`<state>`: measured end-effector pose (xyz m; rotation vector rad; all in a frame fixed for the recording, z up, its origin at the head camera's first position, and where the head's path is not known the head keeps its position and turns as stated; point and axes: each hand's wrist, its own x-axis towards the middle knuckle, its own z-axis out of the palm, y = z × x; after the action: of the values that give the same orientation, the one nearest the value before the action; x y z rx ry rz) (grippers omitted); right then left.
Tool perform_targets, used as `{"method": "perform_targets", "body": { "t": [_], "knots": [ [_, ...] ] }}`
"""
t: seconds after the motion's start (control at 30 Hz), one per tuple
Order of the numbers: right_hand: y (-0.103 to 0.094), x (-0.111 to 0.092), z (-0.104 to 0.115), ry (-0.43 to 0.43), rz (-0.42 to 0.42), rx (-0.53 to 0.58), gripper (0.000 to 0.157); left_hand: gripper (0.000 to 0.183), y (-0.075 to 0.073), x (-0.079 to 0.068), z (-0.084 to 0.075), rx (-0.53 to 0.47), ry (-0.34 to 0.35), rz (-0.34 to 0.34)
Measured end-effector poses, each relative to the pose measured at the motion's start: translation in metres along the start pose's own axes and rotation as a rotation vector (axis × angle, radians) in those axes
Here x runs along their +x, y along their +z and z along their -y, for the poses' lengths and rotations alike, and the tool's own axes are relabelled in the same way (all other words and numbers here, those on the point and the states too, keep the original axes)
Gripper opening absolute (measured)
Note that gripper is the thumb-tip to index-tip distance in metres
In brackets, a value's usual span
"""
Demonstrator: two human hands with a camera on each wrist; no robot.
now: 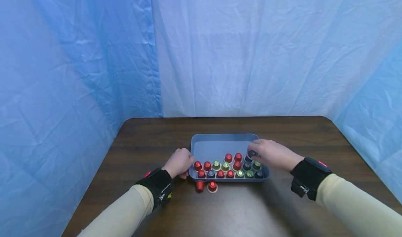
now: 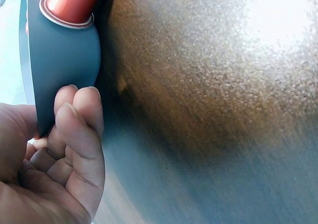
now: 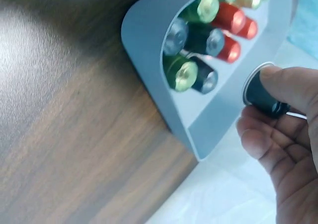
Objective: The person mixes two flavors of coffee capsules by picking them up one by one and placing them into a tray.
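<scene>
A blue-grey tray (image 1: 216, 137) stands on the table, with red, green and dark blue coffee capsules standing in its nearer part. My left hand (image 1: 179, 163) grips its left end; in the left wrist view the thumb is at the rim and the curled fingers (image 2: 82, 119) lie against the outer wall. My right hand (image 1: 273, 155) is over the tray's right side. In the right wrist view it pinches a dark coffee capsule (image 3: 262, 92) between thumb and fingers, above the tray's inside. A dark capsule (image 3: 204, 77) and a green capsule (image 3: 180, 74) stand close below.
Two red capsules are on the table in front of the tray: one inverted capsule (image 1: 199, 186) against its front wall, another upright capsule (image 1: 212, 186) beside it. The brown wooden table (image 1: 238, 212) is bordered by blue-white curtains (image 1: 213, 55) at the back and sides.
</scene>
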<state>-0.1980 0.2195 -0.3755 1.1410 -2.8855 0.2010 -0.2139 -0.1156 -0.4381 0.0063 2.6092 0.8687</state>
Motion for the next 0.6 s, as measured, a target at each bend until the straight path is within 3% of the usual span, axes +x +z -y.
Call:
{"method": "perform_targets", "body": {
  "t": [0.17,0.6],
  "knots": [
    [0.004,0.004,-0.011,0.010,-0.010,0.008,0.018,0.031,0.000,-0.002,-0.002,-0.006,-0.005,0.001],
    [0.013,0.017,-0.025,0.075,0.070,-0.035,0.019,0.031,-0.001,-0.003,-0.002,-0.018,0.009,0.000]
  ]
}}
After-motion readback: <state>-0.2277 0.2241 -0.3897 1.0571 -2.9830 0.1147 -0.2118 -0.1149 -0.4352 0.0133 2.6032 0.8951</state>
